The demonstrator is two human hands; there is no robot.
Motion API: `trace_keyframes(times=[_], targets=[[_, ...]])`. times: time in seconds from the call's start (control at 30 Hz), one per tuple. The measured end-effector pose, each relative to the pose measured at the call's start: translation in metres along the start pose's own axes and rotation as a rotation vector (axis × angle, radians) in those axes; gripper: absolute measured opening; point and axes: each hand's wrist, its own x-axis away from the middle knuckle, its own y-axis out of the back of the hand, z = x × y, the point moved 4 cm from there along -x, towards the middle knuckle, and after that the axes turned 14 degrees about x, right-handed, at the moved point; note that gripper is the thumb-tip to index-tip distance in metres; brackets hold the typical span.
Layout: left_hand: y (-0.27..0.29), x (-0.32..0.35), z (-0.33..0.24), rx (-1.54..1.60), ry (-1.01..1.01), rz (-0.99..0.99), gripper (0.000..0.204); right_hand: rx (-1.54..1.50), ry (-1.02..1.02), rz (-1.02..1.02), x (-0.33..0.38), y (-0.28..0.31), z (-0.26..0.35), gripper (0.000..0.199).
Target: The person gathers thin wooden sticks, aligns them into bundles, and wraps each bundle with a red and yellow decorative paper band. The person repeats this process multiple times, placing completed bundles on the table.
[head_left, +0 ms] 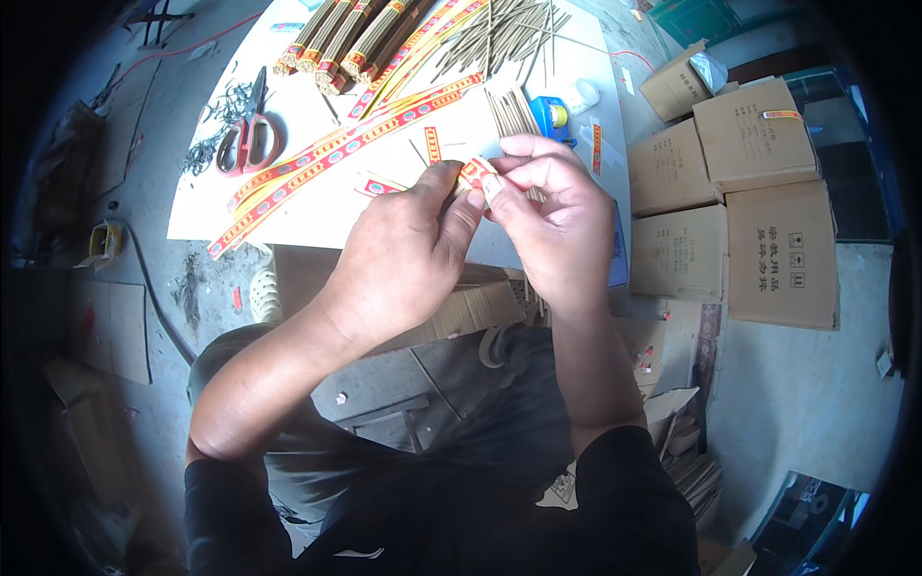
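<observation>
My left hand (408,254) and my right hand (552,216) meet above the near edge of a white table (288,206). Both pinch a small red and yellow paper label (474,173) wrapped about a thin bundle of brown sticks, which my fingers mostly hide. Long red and yellow label strips (327,158) lie across the table just beyond my left hand. Loose brown sticks (509,38) are spread at the far side. Several banded stick bundles (336,43) lie at the far left of them.
Red-handled scissors (248,134) lie at the table's left, beside dark scraps. A blue tape dispenser (551,115) sits past my right hand. Brown cardboard boxes (759,211) stand stacked on the floor to the right. Flat cardboard pieces (461,312) lie under the table edge.
</observation>
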Motion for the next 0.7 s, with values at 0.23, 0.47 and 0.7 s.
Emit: trace_keyframes(times=[0.23,0.47,0.7], targets=[[0.007,0.000,0.001,0.128,0.071,0.024,0.041,-0.213,-0.076,-0.030,0.000,-0.005,0.005,0.050],[0.006,0.000,0.012,0.214,0.150,0.039,0.040,-0.397,-0.091,0.018,-0.001,-0.011,0.001,0.055],[0.013,0.000,0.013,0.337,0.201,0.038,0.035,-0.468,-0.044,0.037,-0.001,-0.020,-0.002,0.046]])
